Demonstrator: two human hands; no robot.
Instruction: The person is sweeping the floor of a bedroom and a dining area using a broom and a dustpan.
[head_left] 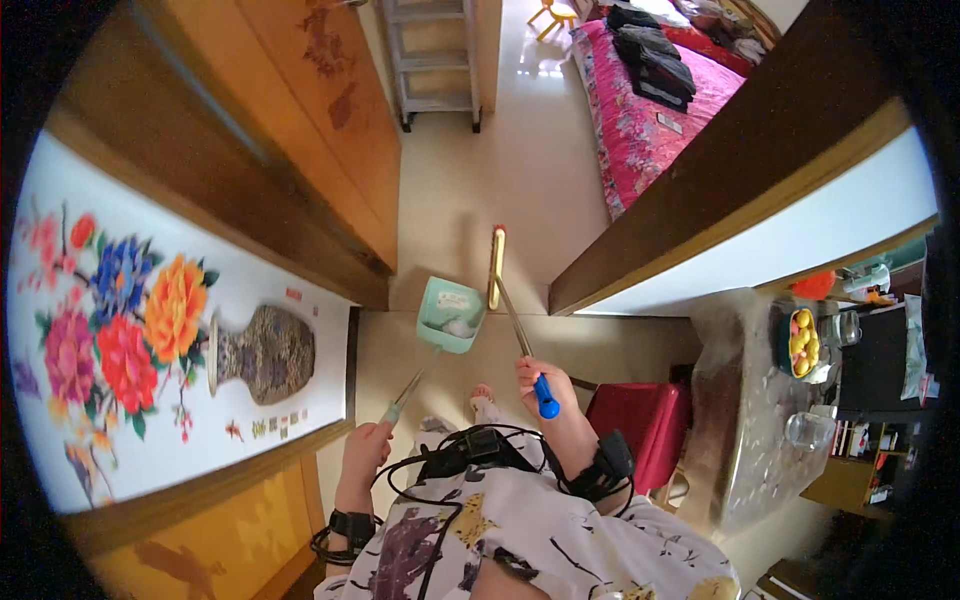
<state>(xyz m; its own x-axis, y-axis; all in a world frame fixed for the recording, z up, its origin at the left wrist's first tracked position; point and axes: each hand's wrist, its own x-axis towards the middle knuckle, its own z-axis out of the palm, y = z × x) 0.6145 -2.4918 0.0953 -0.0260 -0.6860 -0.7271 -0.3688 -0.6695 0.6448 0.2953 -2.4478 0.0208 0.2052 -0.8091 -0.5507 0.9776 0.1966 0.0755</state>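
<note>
The left hand (365, 447) is wrapped round the long handle of a mint-green dustpan (452, 315), whose pan sits low over the pale tile floor (520, 170) at the doorway. The right hand (540, 383) clasps the blue-tipped handle of a broom (497, 268) — its yellow head just beside the pan. Farther off — a bed (640, 110) with a pink cover.

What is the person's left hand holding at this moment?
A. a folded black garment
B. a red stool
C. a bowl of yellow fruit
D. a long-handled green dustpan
D: the left hand grips the thin handle of the green dustpan, while the right hand holds the broom beside it.
</note>
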